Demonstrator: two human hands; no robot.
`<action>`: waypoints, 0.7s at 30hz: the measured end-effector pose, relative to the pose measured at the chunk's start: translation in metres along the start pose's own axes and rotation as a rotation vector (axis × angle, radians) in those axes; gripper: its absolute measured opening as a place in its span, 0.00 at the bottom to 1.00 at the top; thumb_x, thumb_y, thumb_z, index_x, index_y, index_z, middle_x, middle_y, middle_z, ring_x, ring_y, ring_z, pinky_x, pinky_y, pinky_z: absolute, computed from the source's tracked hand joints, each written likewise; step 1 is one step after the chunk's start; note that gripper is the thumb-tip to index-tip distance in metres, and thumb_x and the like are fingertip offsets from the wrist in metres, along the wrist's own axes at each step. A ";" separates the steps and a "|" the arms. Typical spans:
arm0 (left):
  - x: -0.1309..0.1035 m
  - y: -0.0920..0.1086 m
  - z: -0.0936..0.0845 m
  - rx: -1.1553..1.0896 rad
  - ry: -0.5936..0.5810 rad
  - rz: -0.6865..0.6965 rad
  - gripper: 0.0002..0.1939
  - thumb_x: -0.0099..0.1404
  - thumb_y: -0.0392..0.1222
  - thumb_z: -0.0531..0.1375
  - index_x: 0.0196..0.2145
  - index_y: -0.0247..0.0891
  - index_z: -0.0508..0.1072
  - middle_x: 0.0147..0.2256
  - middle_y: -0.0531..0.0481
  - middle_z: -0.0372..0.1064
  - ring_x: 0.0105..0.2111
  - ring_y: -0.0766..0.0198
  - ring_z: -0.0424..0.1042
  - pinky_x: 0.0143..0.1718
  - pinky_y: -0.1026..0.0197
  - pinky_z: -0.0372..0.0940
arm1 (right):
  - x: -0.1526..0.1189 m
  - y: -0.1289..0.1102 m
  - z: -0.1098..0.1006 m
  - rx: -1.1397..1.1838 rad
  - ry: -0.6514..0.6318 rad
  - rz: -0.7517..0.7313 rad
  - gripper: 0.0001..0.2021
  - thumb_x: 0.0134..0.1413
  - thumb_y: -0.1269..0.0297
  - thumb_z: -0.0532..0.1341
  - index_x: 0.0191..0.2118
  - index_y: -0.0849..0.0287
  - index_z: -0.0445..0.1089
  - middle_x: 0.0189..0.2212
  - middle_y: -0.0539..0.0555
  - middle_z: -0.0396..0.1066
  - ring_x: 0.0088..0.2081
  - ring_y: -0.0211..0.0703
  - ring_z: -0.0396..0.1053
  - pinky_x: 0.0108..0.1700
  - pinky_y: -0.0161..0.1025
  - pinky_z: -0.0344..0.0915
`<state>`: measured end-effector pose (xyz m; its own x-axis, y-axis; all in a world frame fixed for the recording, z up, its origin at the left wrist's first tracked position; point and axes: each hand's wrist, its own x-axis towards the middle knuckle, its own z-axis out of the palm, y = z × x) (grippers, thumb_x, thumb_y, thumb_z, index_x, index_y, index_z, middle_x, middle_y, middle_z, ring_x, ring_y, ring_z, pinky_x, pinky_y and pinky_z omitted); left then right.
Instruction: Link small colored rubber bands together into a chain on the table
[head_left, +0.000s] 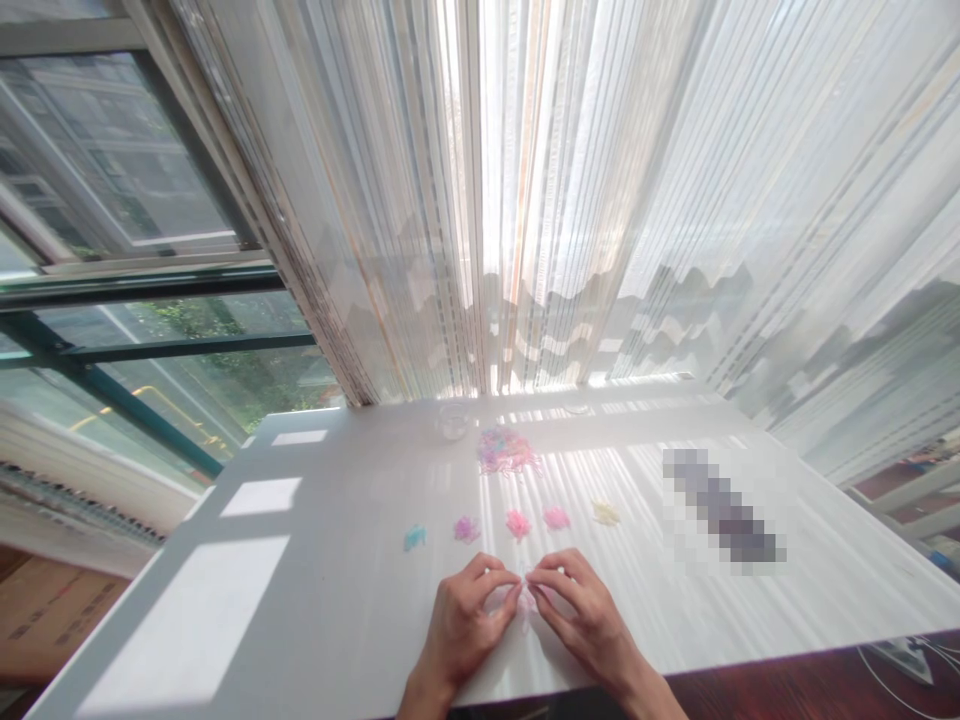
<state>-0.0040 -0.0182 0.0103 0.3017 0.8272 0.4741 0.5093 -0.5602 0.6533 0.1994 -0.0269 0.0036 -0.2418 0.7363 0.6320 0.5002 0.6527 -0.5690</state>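
Observation:
My left hand (472, 612) and my right hand (585, 612) meet close above the white table. Each pinches with thumb and forefinger, the tips almost touching. Something thin and pale pink, like a small rubber band (526, 608), shows between and just below the fingertips; its exact shape is blurred. Beyond the hands lies a row of little heaps of similar bits: a teal heap (415, 537), a purple heap (466, 529), a coral pink heap (517, 524), a lighter pink heap (556, 518) and a pale yellow heap (606, 513). Farther back is a larger mixed-colour pile (507, 452).
A clear round container (453, 422) stands behind the mixed pile, to its left. A clear flat lid-like disc (578, 409) lies near the back edge. On the right is a pixelated dark object (724, 510). A striped sheer curtain (525, 200) hangs behind the table (337, 600).

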 end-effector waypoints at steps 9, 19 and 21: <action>-0.001 -0.002 0.000 -0.049 0.005 -0.013 0.06 0.69 0.36 0.62 0.40 0.43 0.80 0.35 0.50 0.75 0.31 0.66 0.77 0.31 0.68 0.72 | -0.001 0.002 0.003 0.044 0.024 0.052 0.08 0.65 0.72 0.61 0.46 0.53 0.75 0.36 0.55 0.73 0.37 0.45 0.74 0.39 0.39 0.75; 0.000 0.000 0.000 -0.018 -0.014 0.010 0.05 0.69 0.36 0.61 0.38 0.43 0.78 0.32 0.51 0.75 0.29 0.66 0.75 0.28 0.68 0.69 | -0.002 0.002 0.003 0.097 -0.036 0.119 0.08 0.62 0.71 0.63 0.44 0.54 0.77 0.38 0.55 0.73 0.39 0.45 0.76 0.42 0.39 0.75; 0.001 0.001 0.000 -0.010 -0.023 0.007 0.05 0.68 0.35 0.61 0.37 0.43 0.77 0.32 0.51 0.74 0.29 0.66 0.75 0.29 0.68 0.68 | -0.001 0.001 0.002 0.104 -0.044 0.123 0.07 0.63 0.72 0.63 0.43 0.54 0.77 0.37 0.55 0.73 0.39 0.44 0.76 0.42 0.39 0.75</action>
<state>-0.0035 -0.0182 0.0115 0.3236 0.8241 0.4650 0.4989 -0.5662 0.6561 0.1982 -0.0266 0.0011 -0.2210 0.8175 0.5318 0.4398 0.5702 -0.6938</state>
